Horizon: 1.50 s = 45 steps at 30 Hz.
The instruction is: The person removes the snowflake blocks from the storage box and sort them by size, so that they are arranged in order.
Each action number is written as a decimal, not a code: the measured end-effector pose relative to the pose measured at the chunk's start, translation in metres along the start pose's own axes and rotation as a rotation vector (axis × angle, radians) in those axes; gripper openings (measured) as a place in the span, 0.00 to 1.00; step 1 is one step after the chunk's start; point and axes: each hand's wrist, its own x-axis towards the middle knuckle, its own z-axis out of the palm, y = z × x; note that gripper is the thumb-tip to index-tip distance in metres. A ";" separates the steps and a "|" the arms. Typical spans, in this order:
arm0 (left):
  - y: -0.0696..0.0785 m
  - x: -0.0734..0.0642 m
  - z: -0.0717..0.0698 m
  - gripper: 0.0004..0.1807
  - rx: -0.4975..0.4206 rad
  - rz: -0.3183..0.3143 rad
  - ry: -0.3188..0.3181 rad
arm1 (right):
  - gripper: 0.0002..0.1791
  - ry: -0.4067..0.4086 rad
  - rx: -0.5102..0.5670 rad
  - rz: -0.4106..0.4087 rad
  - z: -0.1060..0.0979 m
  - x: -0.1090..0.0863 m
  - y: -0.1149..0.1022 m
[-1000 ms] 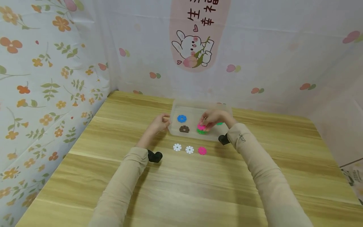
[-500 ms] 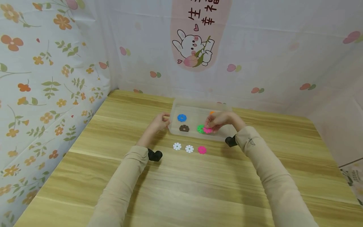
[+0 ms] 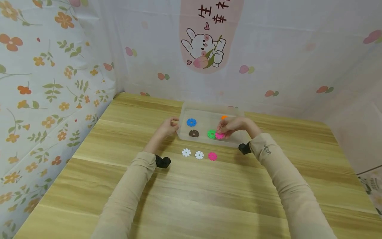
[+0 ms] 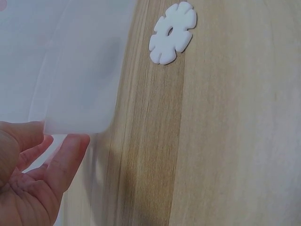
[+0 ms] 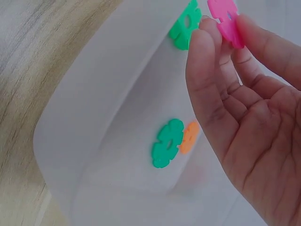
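My left hand (image 3: 168, 127) grips the left end of a translucent plastic box (image 3: 194, 141), thumb and fingers at its edge in the left wrist view. Over the box, my right hand (image 3: 235, 125) pinches a pink slotted disc (image 5: 226, 21) between thumb and fingers. Right beside that disc is a light green one (image 3: 211, 134) in the box. The box also holds a blue disc (image 3: 191, 122), a brown disc (image 3: 194, 133) and an orange disc (image 3: 224, 117). A darker green disc (image 5: 168, 143) shows in the right wrist view; the right hand hides it in the head view.
In front of the box, two white slotted discs (image 3: 186, 152) and a pink disc (image 3: 213, 156) lie in a row on the wooden table (image 3: 191, 199). A patterned cloth (image 3: 268, 59) hangs behind the table, and a floral cloth (image 3: 53, 99) at its left.
My right hand has shifted right with the pink disc, from over the light green disc to beside it, uncovering the orange disc. My left hand stays at the box's left end.
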 end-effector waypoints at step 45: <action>0.003 -0.003 -0.001 0.23 0.006 -0.021 -0.008 | 0.12 0.155 0.011 -0.126 0.020 -0.038 0.025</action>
